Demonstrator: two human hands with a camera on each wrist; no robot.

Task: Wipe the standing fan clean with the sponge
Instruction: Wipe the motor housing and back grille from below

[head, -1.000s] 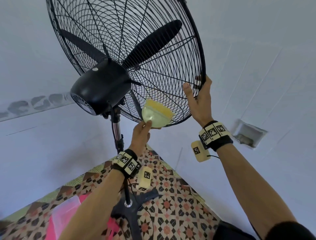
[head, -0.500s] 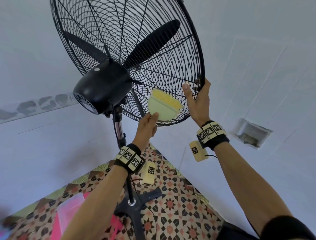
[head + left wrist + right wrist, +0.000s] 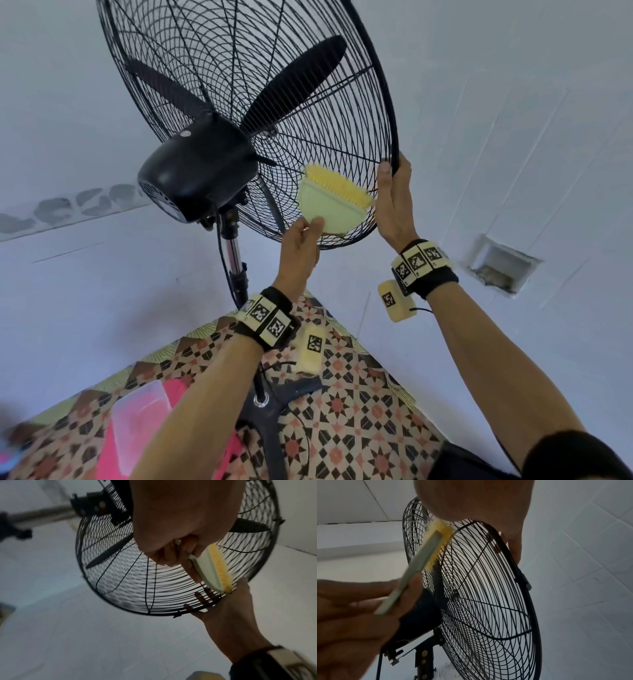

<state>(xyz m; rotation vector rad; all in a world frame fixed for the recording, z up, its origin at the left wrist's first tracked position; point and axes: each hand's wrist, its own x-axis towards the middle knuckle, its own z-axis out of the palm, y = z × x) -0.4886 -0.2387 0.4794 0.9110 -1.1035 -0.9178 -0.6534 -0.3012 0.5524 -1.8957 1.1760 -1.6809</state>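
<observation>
The black standing fan's wire cage (image 3: 239, 68) tilts over me, its motor housing (image 3: 198, 171) at centre left. My left hand (image 3: 313, 226) pinches the lower edge of a pale green sponge (image 3: 332, 202) with a yellow bristly face, which is pressed against the lower rear wires of the cage. My right hand (image 3: 394, 171) grips the cage rim just right of the sponge, thumb behind and fingers curled over the front. In the left wrist view the sponge (image 3: 211, 568) lies against the wires beside the right hand (image 3: 231, 601). The sponge (image 3: 426, 555) shows edge-on in the right wrist view.
The chrome pole (image 3: 233, 253) runs down to a dark cross base (image 3: 270, 407) on a patterned floor. A pink item under a clear lid (image 3: 140, 418) lies at the lower left. White tiled walls surround the fan, with a small recess (image 3: 503, 263) at the right.
My left hand has slid the sponge up and to the right along the cage wires, closer to my right hand. The right hand has kept its grip on the rim.
</observation>
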